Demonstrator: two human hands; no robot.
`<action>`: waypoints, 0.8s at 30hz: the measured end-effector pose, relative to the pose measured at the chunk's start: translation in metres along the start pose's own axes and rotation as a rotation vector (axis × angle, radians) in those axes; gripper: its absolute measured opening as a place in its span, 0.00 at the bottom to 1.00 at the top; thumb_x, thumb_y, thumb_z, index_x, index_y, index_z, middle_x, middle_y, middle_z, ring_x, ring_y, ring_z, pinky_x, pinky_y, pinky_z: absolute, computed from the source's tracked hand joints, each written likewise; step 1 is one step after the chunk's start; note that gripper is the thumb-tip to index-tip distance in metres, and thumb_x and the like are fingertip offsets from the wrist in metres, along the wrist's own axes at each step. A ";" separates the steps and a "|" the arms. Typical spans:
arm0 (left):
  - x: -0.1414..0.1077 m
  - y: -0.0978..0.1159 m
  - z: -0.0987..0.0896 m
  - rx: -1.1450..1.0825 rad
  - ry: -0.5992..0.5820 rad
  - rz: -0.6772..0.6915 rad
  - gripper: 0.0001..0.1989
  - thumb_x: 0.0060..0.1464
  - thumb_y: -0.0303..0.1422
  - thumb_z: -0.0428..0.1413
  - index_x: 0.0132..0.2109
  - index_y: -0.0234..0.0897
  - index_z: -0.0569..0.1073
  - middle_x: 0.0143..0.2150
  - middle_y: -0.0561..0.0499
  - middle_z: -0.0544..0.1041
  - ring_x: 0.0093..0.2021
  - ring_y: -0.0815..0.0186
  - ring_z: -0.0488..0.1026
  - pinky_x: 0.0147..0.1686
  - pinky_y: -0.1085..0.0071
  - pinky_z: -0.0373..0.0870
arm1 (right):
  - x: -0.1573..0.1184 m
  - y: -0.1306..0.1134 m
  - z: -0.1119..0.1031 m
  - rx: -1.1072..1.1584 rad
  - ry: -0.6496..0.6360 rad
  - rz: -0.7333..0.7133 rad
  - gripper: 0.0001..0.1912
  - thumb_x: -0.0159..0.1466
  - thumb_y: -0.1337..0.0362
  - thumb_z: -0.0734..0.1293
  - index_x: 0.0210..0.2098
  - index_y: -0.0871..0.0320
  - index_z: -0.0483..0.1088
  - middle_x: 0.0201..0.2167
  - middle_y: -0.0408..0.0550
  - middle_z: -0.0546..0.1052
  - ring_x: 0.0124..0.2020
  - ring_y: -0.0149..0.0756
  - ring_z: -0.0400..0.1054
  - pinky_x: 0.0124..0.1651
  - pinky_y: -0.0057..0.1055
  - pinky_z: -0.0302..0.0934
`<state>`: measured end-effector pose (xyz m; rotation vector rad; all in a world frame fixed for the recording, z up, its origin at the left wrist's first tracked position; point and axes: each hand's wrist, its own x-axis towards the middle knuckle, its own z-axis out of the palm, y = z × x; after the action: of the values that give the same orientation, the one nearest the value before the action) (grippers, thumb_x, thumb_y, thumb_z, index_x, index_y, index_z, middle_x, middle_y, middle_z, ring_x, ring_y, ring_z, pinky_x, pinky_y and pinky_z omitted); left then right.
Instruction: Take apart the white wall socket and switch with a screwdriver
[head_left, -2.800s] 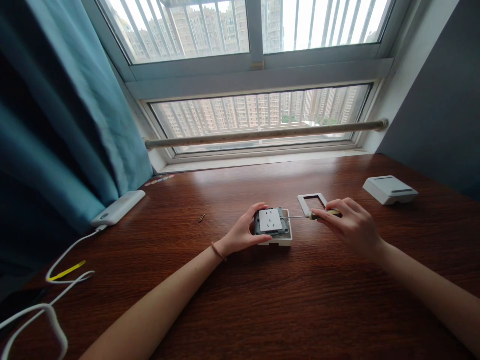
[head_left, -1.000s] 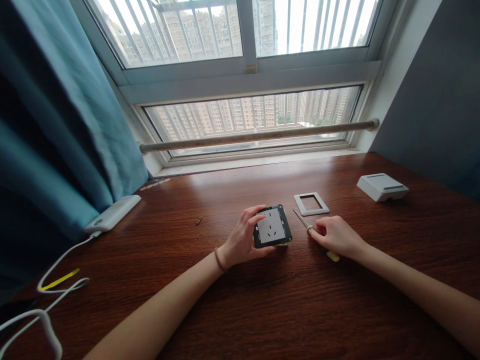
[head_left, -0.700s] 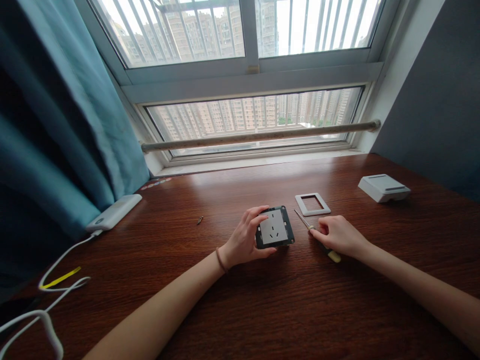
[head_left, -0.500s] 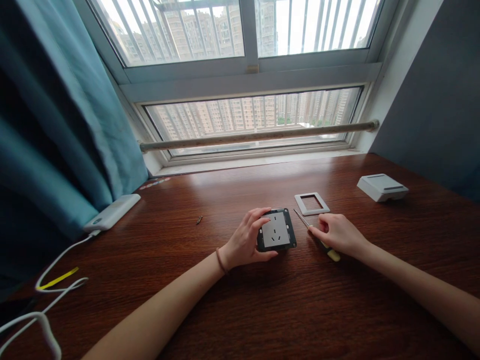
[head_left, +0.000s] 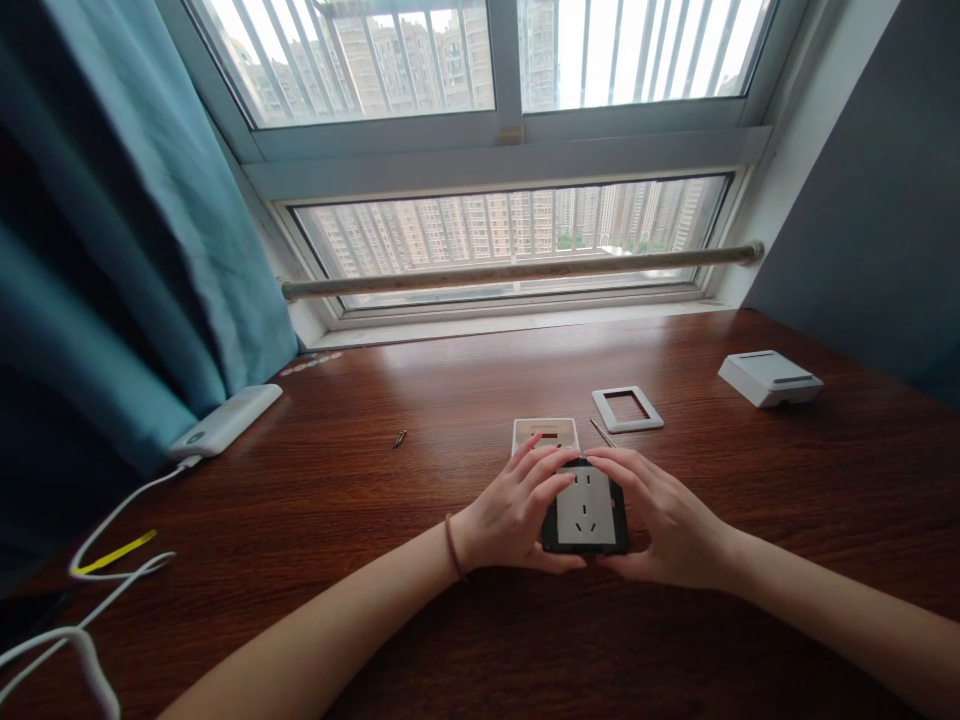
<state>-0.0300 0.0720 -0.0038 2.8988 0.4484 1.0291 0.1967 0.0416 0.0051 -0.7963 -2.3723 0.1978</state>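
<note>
Between my two hands is a socket panel [head_left: 584, 512] with a grey face and a black rim. My left hand [head_left: 517, 505] grips its left side, fingers over the top edge and thumb at the bottom. My right hand [head_left: 667, 515] holds the right side the same way. Just behind the panel lies a white back box [head_left: 546, 428], partly hidden by the panel and my left fingers. A screwdriver [head_left: 602, 434] rests beside it, only its metal shaft showing past my right hand. The white square frame [head_left: 628, 409] lies beyond the screwdriver.
Small screws [head_left: 400, 438] lie left of my hands on the brown table [head_left: 420, 640]. A white box-like piece [head_left: 770, 378] sits at the right. At the left are a white power bank [head_left: 225, 420], its cable and a yellow strip [head_left: 116, 552].
The socket panel has come off the white back box and moved toward me and slightly right. My right hand has let go of the screwdriver and taken hold of the panel.
</note>
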 end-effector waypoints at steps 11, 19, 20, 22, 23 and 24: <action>-0.016 -0.049 -0.023 0.009 -0.082 -0.210 0.63 0.26 0.56 0.61 0.63 0.37 0.37 0.64 0.30 0.47 0.64 0.42 0.44 0.59 0.42 0.35 | -0.005 0.007 0.000 0.111 -0.015 0.061 0.43 0.45 0.57 0.72 0.56 0.58 0.50 0.52 0.60 0.65 0.52 0.49 0.62 0.52 0.41 0.59; -0.029 -0.066 -0.008 -0.053 -0.185 -0.393 0.58 0.34 0.49 0.62 0.63 0.39 0.35 0.62 0.32 0.52 0.61 0.43 0.52 0.56 0.37 0.37 | -0.006 0.003 0.000 0.020 -0.080 0.023 0.40 0.45 0.55 0.71 0.52 0.59 0.52 0.50 0.60 0.68 0.47 0.49 0.65 0.48 0.41 0.60; -0.029 -0.067 -0.007 -0.071 -0.178 -0.410 0.57 0.35 0.47 0.63 0.63 0.39 0.35 0.61 0.32 0.53 0.61 0.43 0.52 0.57 0.38 0.38 | -0.006 0.002 -0.001 0.006 -0.080 0.014 0.40 0.45 0.54 0.71 0.52 0.59 0.52 0.50 0.60 0.68 0.47 0.49 0.66 0.49 0.42 0.59; -0.029 -0.066 -0.008 -0.130 -0.163 -0.449 0.55 0.37 0.44 0.63 0.63 0.38 0.36 0.59 0.33 0.56 0.60 0.45 0.55 0.57 0.40 0.42 | -0.006 0.000 -0.002 -0.013 -0.086 -0.003 0.39 0.45 0.54 0.71 0.51 0.59 0.52 0.49 0.61 0.68 0.46 0.49 0.66 0.49 0.43 0.58; -0.029 -0.066 -0.009 -0.171 -0.147 -0.469 0.54 0.37 0.43 0.63 0.63 0.38 0.37 0.58 0.34 0.58 0.59 0.46 0.56 0.57 0.41 0.45 | -0.006 -0.001 -0.002 -0.017 -0.098 -0.006 0.39 0.45 0.53 0.71 0.51 0.60 0.53 0.49 0.61 0.69 0.45 0.49 0.66 0.49 0.43 0.58; -0.028 -0.066 -0.010 -0.217 -0.118 -0.491 0.53 0.38 0.41 0.63 0.63 0.38 0.39 0.57 0.35 0.59 0.58 0.47 0.57 0.57 0.43 0.48 | -0.006 -0.002 -0.002 -0.017 -0.116 -0.007 0.40 0.45 0.52 0.71 0.51 0.60 0.53 0.48 0.60 0.69 0.45 0.49 0.67 0.49 0.43 0.58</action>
<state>-0.0742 0.1264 -0.0218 2.4542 0.9152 0.7684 0.2009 0.0367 0.0044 -0.8038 -2.4881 0.2266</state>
